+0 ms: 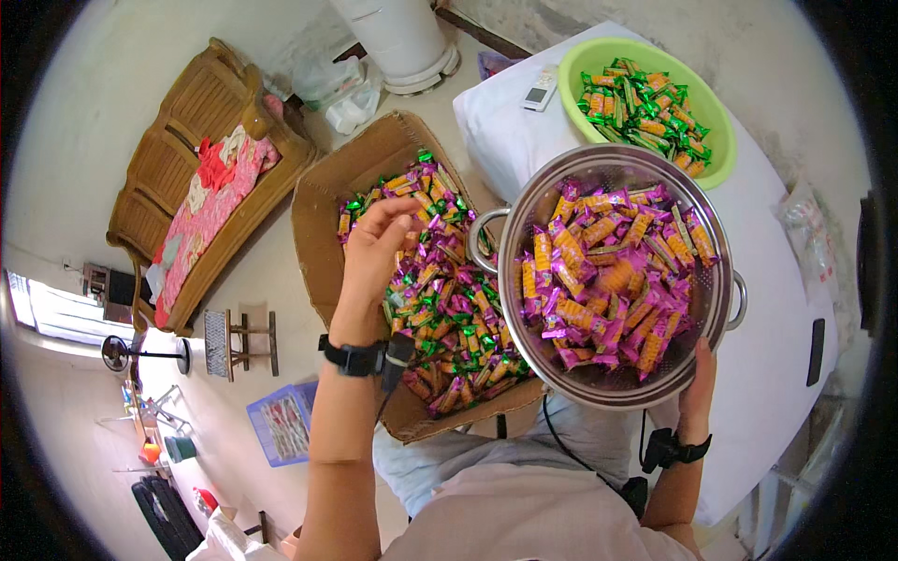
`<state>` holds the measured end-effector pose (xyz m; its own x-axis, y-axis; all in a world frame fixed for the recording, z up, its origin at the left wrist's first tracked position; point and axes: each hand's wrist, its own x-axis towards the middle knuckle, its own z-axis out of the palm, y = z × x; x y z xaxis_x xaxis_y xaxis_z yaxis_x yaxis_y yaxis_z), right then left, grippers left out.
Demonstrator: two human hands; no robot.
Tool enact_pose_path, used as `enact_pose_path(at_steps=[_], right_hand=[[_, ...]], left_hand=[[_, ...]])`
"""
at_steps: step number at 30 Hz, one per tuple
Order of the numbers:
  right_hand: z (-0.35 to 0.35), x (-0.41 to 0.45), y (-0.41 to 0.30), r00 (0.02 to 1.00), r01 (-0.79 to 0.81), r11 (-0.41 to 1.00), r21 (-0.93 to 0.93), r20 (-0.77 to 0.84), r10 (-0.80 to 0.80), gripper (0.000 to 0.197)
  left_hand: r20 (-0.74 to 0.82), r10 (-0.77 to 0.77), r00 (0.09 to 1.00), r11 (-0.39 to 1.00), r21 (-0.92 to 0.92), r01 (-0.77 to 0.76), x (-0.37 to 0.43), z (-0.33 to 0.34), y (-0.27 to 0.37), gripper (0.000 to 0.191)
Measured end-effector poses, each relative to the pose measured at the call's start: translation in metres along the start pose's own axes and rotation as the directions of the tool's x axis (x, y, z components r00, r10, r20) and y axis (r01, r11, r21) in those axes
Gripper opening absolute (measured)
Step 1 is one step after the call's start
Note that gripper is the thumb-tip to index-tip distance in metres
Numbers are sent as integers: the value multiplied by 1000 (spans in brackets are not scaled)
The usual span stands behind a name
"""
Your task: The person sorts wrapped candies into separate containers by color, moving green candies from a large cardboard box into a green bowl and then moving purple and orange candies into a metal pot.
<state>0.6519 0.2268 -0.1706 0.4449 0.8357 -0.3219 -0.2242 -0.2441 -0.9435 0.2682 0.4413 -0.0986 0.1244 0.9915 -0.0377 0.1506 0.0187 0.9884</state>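
My right hand (697, 382) grips the lower right rim of a perforated steel colander (715, 280) with loop handles. Inside it lie many small snack packets in purple wrappers (575, 315); one near the middle is blurred. My left hand (382, 242) is raised above a cardboard box (319, 231), fingers curled and apart, with no packet seen in it. Purple and green wrapped packets (449, 315) fill the box. Behind the colander, a light green plastic basin (726, 151) holds green wrapped packets (631, 112).
The basin stands on a white-covered table (765, 393), with a white remote control (539, 90) beside it and a black object (815, 352) at the right. Left of the box are a wooden bench (175, 154), a small stool (242, 343) and a blue plastic basket (259, 435).
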Motion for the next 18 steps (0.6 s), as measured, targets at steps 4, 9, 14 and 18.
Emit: enact_pose_path(at_steps=[4, 9, 14, 18], right_hand=[[1, 3, 0, 1000, 17, 999, -37, -1, -17, 46], [3, 8, 8, 999, 30, 995, 98, -30, -27, 46], [4, 7, 14, 998, 4, 989, 146, -69, 6, 49], [10, -1, 3, 1000, -9, 994, 110, -2, 9, 47]], left_hand=[[-214, -132, 968, 842, 492, 223, 11, -45, -115, 21], [-182, -167, 969, 644, 724, 247, -1, -21, -199, 29], [-76, 30, 997, 311, 948, 63, -17, 9, -197, 24], [-247, 99, 964, 560, 815, 152, -10, -10, -170, 24]])
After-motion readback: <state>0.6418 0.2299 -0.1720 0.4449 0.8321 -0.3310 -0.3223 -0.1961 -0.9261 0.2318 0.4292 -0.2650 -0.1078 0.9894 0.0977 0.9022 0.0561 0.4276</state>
